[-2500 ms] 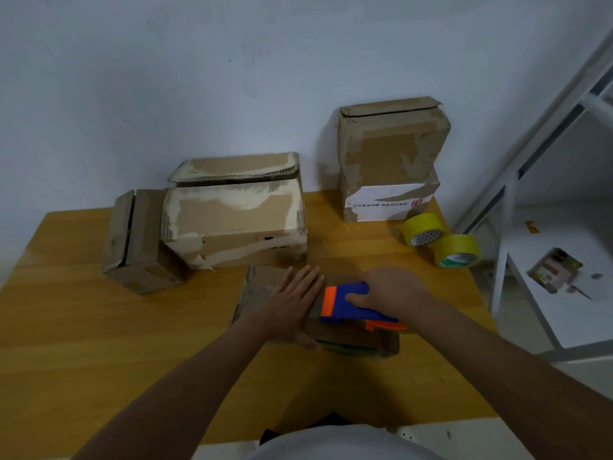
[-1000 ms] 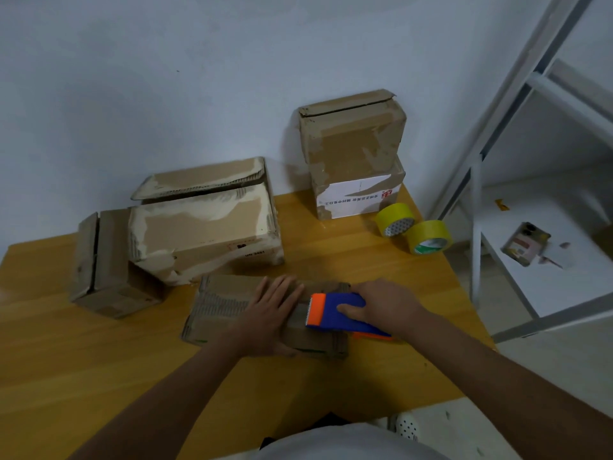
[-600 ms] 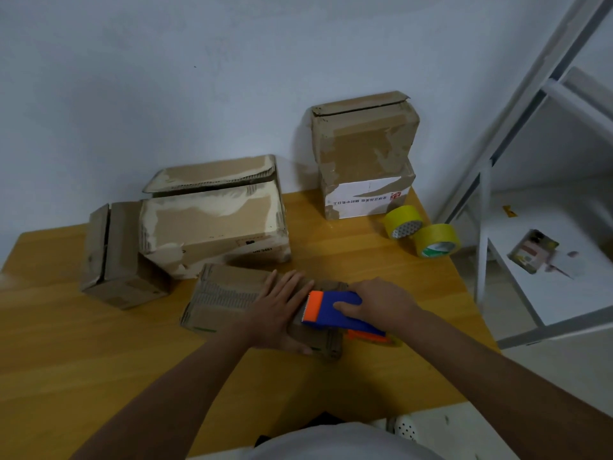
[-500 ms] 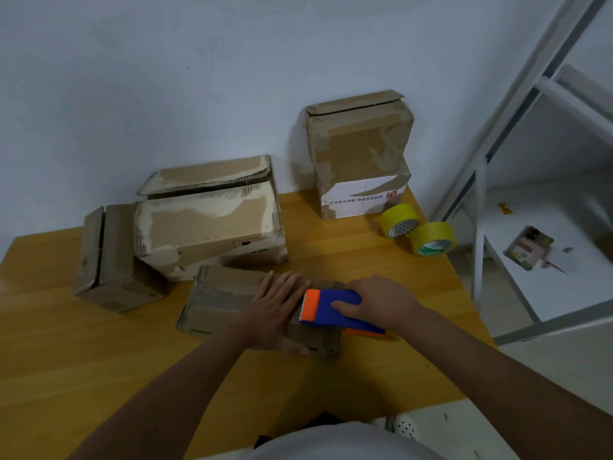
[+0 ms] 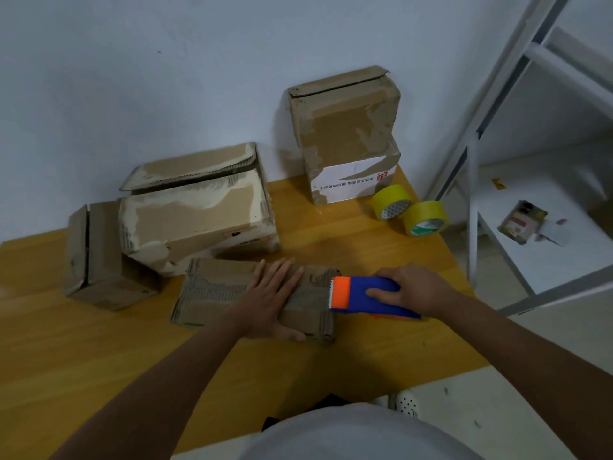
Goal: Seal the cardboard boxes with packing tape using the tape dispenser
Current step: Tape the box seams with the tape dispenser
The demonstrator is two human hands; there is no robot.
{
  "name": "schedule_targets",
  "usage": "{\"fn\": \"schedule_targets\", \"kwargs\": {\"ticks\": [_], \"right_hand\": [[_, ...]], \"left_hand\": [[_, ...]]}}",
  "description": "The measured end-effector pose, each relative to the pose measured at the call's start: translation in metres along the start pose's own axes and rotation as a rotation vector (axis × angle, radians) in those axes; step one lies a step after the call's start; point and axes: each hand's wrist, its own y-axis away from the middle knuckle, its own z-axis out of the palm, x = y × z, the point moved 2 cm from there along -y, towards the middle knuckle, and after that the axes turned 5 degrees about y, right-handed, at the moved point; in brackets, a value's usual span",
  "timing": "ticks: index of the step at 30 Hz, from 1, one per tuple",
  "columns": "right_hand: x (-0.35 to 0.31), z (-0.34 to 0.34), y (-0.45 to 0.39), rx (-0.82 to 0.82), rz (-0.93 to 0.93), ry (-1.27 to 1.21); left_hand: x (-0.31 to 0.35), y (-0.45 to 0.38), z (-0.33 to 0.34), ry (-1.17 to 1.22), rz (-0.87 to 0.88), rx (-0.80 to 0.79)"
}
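Left hand [image 5: 272,298] pressed flat, fingers straight, on the near flat box [image 5: 255,293], right hand [image 5: 414,290] clamped around the tape dispenser [image 5: 365,297] at the box's right edge (1 of 5 boxes on the table [image 5: 99,353]): a slack left palm could probably let the box slide and skew the tape.

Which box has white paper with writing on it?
The bottom box of the stack at the back right, beside the yellow tape rolls. The other boxes are plain brown.

- Flat, worn brown cardboard box [image 5: 232,290] lies on the wooden table, flaps closed.
- Blue plastic tape dispenser with orange front [image 5: 361,295] sits at the box's right end, toothed blade facing left.
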Motion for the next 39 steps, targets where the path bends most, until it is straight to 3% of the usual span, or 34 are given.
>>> {"fn": "schedule_targets", "kwargs": {"ticks": [14, 20, 29, 39], "right_hand": [[0.006, 0.004, 0.004, -0.017, -0.06, -0.144], [0.046, -0.001, 0.031, -0.025, 0.035, -0.179], [0.026, 0.023, 0.019, -0.087, 0.171, 0.057], [-0.012, 0.021, 0.001, -0.121, 0.27, 0.113]], "left_hand": [[0.025, -0.022, 0.004, 0.063, 0.069, 0.039], [0.025, -0.023, 0.006, 0.014, 0.056, 0.023], [0.031, -0.02, 0.002, 0.021, 0.054, 0.045], [0.031, -0.02, 0.002, 0.012, 0.046, 0.034]]}}
